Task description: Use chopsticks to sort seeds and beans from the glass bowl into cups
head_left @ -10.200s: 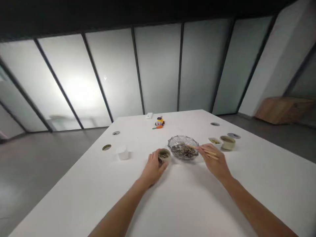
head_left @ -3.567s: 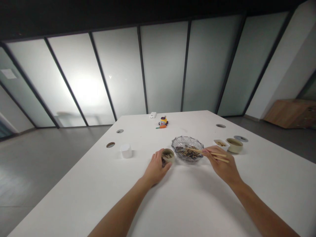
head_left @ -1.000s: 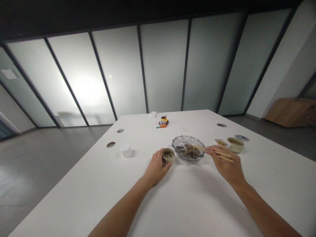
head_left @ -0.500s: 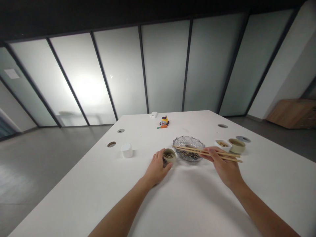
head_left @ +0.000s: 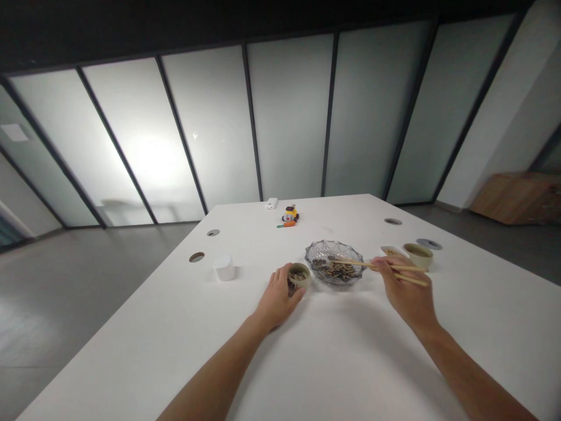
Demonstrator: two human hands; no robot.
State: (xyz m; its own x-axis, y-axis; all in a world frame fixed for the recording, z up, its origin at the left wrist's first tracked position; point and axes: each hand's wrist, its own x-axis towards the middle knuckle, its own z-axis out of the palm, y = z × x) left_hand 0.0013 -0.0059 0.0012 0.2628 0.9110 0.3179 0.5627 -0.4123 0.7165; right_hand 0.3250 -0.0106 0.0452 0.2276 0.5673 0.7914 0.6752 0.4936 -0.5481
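Observation:
My left hand [head_left: 279, 297] is wrapped round the side of a small beige cup [head_left: 302, 283] standing on the table. Dark striped seeds, like sunflower seeds, lie inside that cup. Just right of it sits a clear fluted glass bowl [head_left: 317, 277] with many such seeds [head_left: 339, 269] spread over its bottom. In my right hand [head_left: 405, 289], closed, is a pair of wooden chopsticks [head_left: 359, 264]. Their tips point left over the glass bowl; I cannot make out whether a seed is between them.
Behind my right hand stand a white dish [head_left: 390, 250] with pale bits and a beige bowl [head_left: 418, 255]. A white container [head_left: 224, 268] is at left. A yellow toy vehicle [head_left: 290, 214], an orange toy carrot [head_left: 288, 224] and a white box [head_left: 272, 203] lie farther back. Round holes [head_left: 197, 257] pierce the table [head_left: 184, 339].
My right hand has shifted right, drawing the chopstick tips from the bowl's left rim towards its middle. It now covers more of the white dish. My left hand stays on the cup.

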